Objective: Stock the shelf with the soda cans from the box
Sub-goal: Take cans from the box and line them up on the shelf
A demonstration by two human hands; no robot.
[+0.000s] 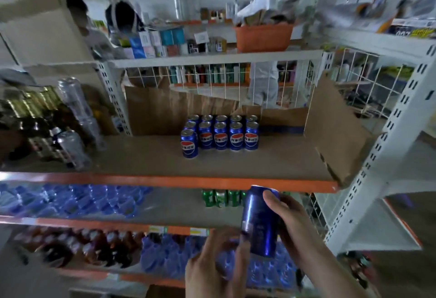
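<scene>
One blue soda can point(260, 221) is held upright in the right hand point(292, 224), fingers wrapped round it; the left hand point(212, 267), fingers loosely curled, touches its lower side. Above and beyond this grip, the cardboard-lined shelf point(165, 179) already carries about a dozen stocked cans point(220, 133) in rows, with bare space either side. The box is out of view, so the number left is unknown.
</scene>
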